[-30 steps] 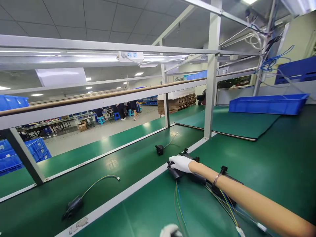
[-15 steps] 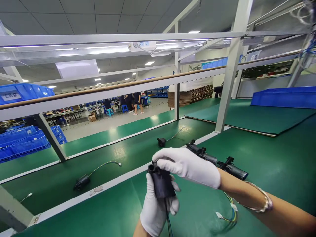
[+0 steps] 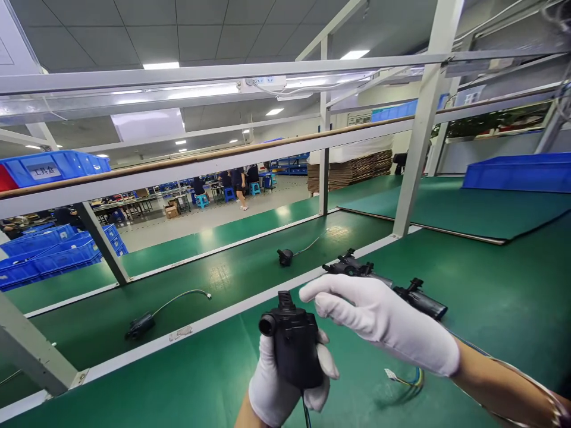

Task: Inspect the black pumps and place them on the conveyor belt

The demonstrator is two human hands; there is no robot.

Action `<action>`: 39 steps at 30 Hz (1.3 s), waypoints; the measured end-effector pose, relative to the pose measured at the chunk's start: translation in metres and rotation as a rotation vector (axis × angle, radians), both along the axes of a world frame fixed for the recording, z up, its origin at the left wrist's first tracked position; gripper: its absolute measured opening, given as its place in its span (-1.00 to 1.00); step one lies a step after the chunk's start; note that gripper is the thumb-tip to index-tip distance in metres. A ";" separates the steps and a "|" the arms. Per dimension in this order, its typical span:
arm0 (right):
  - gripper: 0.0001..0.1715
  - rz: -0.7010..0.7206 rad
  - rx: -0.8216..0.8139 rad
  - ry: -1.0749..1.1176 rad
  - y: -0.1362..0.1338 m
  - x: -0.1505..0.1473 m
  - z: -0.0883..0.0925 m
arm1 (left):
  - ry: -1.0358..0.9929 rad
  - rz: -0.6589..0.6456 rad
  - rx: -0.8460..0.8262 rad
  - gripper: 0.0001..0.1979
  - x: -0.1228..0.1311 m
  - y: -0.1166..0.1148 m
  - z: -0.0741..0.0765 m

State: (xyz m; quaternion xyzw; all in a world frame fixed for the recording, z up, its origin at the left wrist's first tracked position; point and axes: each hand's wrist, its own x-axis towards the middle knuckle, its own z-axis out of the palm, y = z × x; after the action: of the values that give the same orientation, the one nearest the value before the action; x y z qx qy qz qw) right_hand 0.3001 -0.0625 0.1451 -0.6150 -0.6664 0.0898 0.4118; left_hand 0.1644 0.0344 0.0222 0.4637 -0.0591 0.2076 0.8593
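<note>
My left hand (image 3: 285, 389), in a white glove, is wrapped round a black pump-like part (image 3: 293, 342) with a round port on its left and a stub on top; a thin wire hangs from it. My right hand (image 3: 383, 321), also gloved, hovers just right of the part with fingers stretched out and slightly curled, holding nothing. Behind my right hand, two more black parts (image 3: 388, 284) lie in a row on the green mat (image 3: 491, 279), and their coloured wires (image 3: 408, 379) trail toward me.
A green conveyor belt (image 3: 232, 276) runs past the bench, carrying a black part with a cable (image 3: 140, 324) and another one (image 3: 285, 257). Grey frame posts (image 3: 417, 137) rise from the bench. Blue crates (image 3: 517, 172) sit right and left. People stand far behind.
My right hand picked the black part off the mat and passed it to my left hand. It has now let go and opened beside the part, which stands more upright.
</note>
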 end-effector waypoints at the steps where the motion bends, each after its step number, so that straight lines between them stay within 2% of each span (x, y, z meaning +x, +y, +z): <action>1: -0.31 -0.002 0.001 0.006 -0.003 0.001 -0.003 | 0.033 0.066 0.060 0.00 0.000 0.001 0.001; 5: -0.24 0.045 -0.016 0.044 -0.010 0.006 -0.021 | 0.077 0.471 0.279 -0.24 0.000 0.004 0.008; 8: -0.17 0.113 -0.050 0.024 -0.013 0.006 -0.036 | 0.064 0.749 0.400 -0.22 -0.005 0.005 0.006; 11: -0.13 0.167 -0.069 0.023 -0.013 0.004 -0.047 | 0.094 0.882 0.536 -0.22 -0.010 0.005 -0.002; 14: -0.13 0.184 -0.074 0.033 -0.013 0.000 -0.051 | 0.026 0.972 0.611 -0.21 -0.012 0.002 -0.006; 19: -0.15 0.190 -0.077 0.046 -0.010 -0.003 -0.050 | -0.063 1.044 0.688 -0.15 -0.009 -0.004 0.001; 27: -0.13 0.191 -0.102 0.076 -0.005 0.001 -0.056 | -0.042 1.112 0.724 -0.14 -0.009 -0.006 0.002; 31: -0.14 0.202 -0.112 0.068 -0.004 0.002 -0.059 | -0.048 1.167 0.773 -0.21 -0.014 -0.009 0.006; 35: -0.15 0.212 -0.127 0.088 -0.002 0.003 -0.061 | -0.024 1.162 0.756 -0.16 -0.014 -0.007 0.004; 39: -0.18 0.223 -0.137 0.119 0.001 0.004 -0.064 | 0.015 1.087 0.650 -0.14 -0.009 -0.005 -0.004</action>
State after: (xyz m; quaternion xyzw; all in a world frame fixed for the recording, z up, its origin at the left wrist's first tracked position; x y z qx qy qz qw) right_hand 0.3041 -0.0617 0.0808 -0.5574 -0.6973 0.2166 0.3952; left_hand 0.1549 0.0297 0.0186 0.6663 0.1307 0.5825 0.4468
